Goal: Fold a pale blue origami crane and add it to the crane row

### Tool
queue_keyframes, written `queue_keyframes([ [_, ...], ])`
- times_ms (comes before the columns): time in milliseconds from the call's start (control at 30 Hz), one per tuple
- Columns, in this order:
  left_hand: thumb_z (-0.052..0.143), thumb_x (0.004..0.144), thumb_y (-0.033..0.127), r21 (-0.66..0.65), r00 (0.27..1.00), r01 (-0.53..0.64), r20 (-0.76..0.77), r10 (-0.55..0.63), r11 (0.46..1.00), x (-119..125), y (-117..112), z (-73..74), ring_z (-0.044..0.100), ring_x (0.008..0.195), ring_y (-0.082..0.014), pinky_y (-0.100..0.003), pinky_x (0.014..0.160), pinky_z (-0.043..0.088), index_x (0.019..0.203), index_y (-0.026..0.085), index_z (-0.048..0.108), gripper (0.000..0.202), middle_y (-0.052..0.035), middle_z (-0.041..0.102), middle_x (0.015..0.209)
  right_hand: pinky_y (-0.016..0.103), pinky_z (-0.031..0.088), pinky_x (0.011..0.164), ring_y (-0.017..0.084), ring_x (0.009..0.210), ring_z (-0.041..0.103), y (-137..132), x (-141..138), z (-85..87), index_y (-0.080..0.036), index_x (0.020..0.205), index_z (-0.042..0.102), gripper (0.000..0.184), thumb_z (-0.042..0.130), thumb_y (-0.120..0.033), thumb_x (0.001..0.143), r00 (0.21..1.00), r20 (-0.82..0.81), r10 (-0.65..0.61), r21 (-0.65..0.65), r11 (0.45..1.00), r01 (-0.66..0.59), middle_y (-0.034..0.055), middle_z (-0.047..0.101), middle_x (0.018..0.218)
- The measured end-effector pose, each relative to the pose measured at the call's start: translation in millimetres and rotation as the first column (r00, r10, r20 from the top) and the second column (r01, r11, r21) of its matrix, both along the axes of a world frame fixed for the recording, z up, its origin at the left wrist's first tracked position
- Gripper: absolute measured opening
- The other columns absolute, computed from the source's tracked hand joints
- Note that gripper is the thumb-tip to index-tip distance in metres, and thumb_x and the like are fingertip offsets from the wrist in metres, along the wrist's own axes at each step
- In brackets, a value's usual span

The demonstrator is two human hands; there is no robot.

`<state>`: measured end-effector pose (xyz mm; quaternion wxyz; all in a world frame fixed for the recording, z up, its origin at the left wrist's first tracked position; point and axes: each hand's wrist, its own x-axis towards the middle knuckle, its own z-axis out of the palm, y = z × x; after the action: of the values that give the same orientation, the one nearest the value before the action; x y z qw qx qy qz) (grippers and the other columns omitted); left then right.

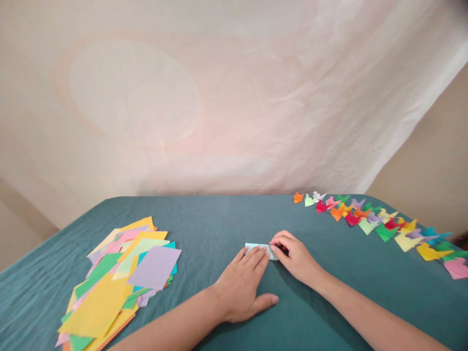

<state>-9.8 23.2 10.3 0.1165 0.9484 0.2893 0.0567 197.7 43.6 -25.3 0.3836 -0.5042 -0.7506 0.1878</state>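
A small light-blue paper [252,245], folded into a narrow strip, lies on the table near its middle. My left hand [243,285] rests flat over the strip, fingertips pressing on it and the thumb spread out to the right on the cloth. At the strip's right end, my right hand [298,256] pinches the paper between thumb and bent fingers. Much of the strip is hidden beneath the fingers, so its exact folds cannot be made out.
A loose pile of coloured paper squares [155,267] spreads over the left side of the dark green tablecloth [204,229]. Several folded paper birds [385,232] stand in rows along the right edge. A pale curtain [234,97] hangs behind the table.
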Motion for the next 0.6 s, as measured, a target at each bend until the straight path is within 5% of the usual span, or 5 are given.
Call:
queue_keyframes([
  [600, 0.023, 0.086, 0.064, 0.015, 1.0, 0.017, -0.019, -0.017, 1.0, -1.6, 3.5, -0.6, 0.016, 0.136, -0.0256, -0.041, 0.111, 0.012, 0.142, 0.014, 0.017, 0.075, -0.0105, 0.02, 0.148, 0.029, 0.046, 0.072, 0.016, 0.079, 0.055, 3.5, 2.7, -3.0, -0.018, 0.081, 0.06, 0.014, 0.046, -0.016, 0.083, 1.0, -0.023, 0.014, -0.033, 0.999, -0.015, 0.0049, 0.056, 0.089],
])
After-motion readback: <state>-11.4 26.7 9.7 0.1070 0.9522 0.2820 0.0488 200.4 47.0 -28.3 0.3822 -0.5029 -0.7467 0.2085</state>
